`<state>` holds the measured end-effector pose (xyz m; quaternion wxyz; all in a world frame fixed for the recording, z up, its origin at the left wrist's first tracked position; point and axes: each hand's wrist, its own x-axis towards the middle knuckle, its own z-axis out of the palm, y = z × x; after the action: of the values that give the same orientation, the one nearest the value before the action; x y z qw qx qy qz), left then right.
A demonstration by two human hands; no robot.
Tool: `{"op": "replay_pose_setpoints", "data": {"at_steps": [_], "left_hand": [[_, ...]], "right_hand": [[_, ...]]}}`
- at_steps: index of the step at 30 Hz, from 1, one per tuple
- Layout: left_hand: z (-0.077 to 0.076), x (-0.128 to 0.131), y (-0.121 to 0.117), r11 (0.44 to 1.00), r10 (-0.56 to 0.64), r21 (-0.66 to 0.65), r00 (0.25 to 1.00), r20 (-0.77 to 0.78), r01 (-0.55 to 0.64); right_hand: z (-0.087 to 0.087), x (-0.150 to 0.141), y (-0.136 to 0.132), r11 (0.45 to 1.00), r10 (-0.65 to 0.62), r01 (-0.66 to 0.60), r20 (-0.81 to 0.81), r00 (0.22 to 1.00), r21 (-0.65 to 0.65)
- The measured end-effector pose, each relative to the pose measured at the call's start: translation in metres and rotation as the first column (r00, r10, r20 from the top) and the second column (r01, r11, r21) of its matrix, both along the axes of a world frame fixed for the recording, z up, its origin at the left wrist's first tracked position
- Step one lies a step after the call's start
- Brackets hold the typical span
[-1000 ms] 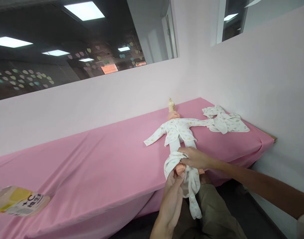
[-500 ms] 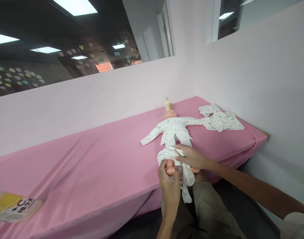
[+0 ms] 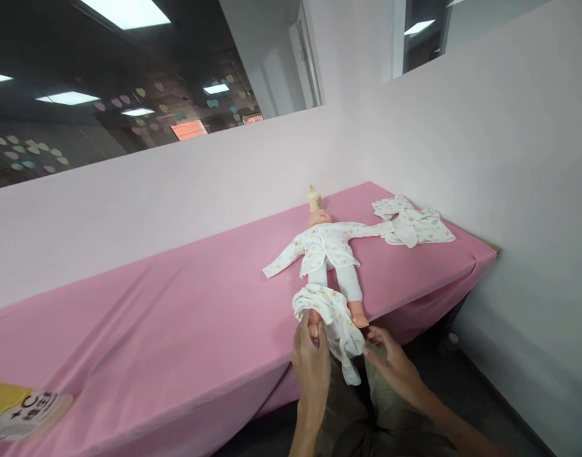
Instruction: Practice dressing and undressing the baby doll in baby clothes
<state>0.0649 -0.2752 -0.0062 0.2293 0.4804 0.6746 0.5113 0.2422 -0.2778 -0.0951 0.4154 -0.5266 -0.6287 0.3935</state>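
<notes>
A baby doll (image 3: 319, 219) lies on its back in a white printed jacket (image 3: 325, 246), its arms spread and its legs toward me. My left hand (image 3: 312, 355) is closed round the doll's foot (image 3: 314, 322), which comes out of a bunched leg of the white printed baby pants (image 3: 326, 306). The rest of the pants hangs past the table edge over my lap. Beside the hanging cloth, my right hand (image 3: 388, 362) has its fingers apart, close below the doll's other, bare foot (image 3: 358, 315). Whether its thumb touches the cloth I cannot tell.
Pink cloth (image 3: 190, 317) covers the table. A baby bottle (image 3: 315, 198) stands behind the doll's head. More white printed baby clothes (image 3: 412, 222) lie at the right. A bottle with a yellow label (image 3: 24, 409) lies at the near left. White walls (image 3: 462, 146) bound the back and right.
My right hand has left the pants above the doll's legs and moved down and right, below the bare foot. That lower leg is now uncovered. My left hand stays at the other foot.
</notes>
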Motion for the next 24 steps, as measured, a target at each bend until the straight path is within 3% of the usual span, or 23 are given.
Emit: {"op": "replay_pose_setpoints", "data": {"at_steps": [4,7,10,12,14,18,20,22,24], "left_hand": [[0.005,0.005,-0.006,1.0,-0.03,-0.001,0.988,-0.154,0.03],[0.023,0.013,-0.01,0.992,-0.038,0.113,0.983,-0.178,0.059],[0.051,0.019,-0.002,0.944,-0.249,0.178,0.953,-0.172,0.279],[0.068,0.021,0.015,0.873,-0.431,0.141,0.873,-0.228,0.467],[0.08,0.02,0.037,0.808,-0.552,-0.015,0.748,-0.369,0.589],[0.094,0.012,0.078,0.691,-0.692,-0.373,0.419,-0.588,0.619],[0.101,0.005,0.091,0.628,-0.75,-0.438,0.35,-0.562,0.644],[0.107,-0.003,0.098,0.621,-0.773,-0.415,0.432,-0.465,0.664],[0.111,-0.011,0.103,0.698,-0.716,-0.345,0.634,-0.293,0.628]], "right_hand": [[-0.012,-0.022,0.005,0.975,0.187,-0.201,-0.143,0.972,-0.094],[-0.012,-0.037,0.011,0.952,0.254,-0.282,-0.206,0.945,-0.12],[-0.006,-0.044,0.004,0.941,0.247,-0.287,-0.217,0.944,-0.178],[0.007,-0.042,-0.008,0.949,0.239,-0.271,-0.198,0.951,-0.16],[0.028,-0.035,-0.02,0.962,0.232,-0.252,-0.175,0.957,-0.101],[0.082,-0.011,-0.028,0.974,0.224,-0.228,-0.147,0.963,-0.012],[0.102,0.001,-0.021,0.987,0.157,-0.159,-0.096,0.983,-0.014],[0.113,0.01,-0.01,0.997,0.081,-0.081,-0.034,0.996,-0.006],[0.117,0.016,-0.002,0.999,0.02,-0.021,0.026,0.999,0.039]]}}
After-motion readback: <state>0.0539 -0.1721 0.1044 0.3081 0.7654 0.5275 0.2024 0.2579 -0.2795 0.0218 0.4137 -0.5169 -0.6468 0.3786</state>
